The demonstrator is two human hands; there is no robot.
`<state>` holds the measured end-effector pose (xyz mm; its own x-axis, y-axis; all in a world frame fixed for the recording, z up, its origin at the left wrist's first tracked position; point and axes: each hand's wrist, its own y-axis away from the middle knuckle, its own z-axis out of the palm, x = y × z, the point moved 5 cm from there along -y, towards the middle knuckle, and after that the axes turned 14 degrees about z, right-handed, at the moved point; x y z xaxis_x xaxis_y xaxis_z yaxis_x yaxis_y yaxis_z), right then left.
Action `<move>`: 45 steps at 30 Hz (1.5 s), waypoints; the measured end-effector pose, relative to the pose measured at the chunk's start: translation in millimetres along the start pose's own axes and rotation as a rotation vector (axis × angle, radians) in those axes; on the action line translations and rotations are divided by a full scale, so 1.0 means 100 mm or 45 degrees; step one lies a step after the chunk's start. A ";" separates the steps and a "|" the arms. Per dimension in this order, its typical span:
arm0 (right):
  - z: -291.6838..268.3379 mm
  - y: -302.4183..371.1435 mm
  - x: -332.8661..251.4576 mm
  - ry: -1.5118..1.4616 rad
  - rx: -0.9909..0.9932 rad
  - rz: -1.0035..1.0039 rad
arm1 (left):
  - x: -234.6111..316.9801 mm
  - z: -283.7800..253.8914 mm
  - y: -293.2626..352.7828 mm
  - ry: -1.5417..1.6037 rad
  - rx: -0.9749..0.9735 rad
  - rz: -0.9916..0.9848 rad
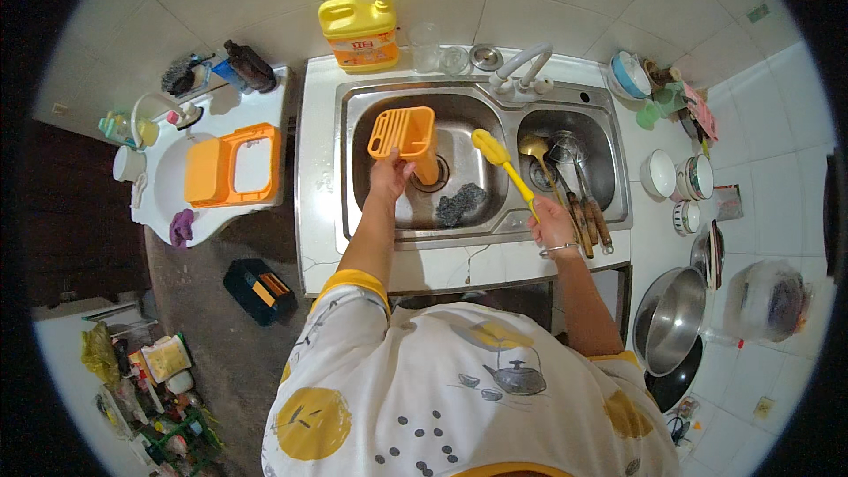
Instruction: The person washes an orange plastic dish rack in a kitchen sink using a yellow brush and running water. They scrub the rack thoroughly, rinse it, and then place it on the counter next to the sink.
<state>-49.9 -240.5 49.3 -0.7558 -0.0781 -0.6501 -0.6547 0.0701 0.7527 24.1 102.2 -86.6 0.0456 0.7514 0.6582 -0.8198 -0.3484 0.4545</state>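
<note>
My left hand (391, 175) is closed on the near side of an orange plastic utensil holder (415, 131) with a slotted top, over the left sink basin (481, 117). In my right hand (554, 224) is the handle of a yellow long-handled cleaning brush (495, 149). Its head points up and left, apart from the holder, over the divider side of the basin. A dark steel wool scourer (460, 205) lies on the basin floor near the drain. To the right, a brass-coloured ladle (533, 147) and several wooden-handled utensils (590, 216) lean across the right basin (609, 168).
A white faucet (521, 71) rises behind the sinks. Behind the left basin stand a yellow pump jug (359, 35) and clear glasses (425, 49). Bowls (658, 173) and a large metal basin (671, 320) line the right. An orange rack (231, 166) sits on the white washbasin (168, 185) at left.
</note>
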 end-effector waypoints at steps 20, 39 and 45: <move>0.15 0.16 -0.14 0.643 0.229 -0.783 | -1.21 1.55 0.26 0.340 -0.127 -0.282; 0.29 0.21 -0.39 1.283 0.411 -0.969 | -1.08 1.55 0.18 0.241 0.091 -0.331; 0.32 0.19 -0.32 1.068 0.297 -0.854 | -1.07 1.41 0.12 0.203 -0.007 -0.374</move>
<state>-38.5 -204.7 80.5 -0.0542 -0.8156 -0.5760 -0.9824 -0.0598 0.1772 90.0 -61.5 -67.4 0.1905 0.8978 0.3971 -0.7878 -0.1015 0.6075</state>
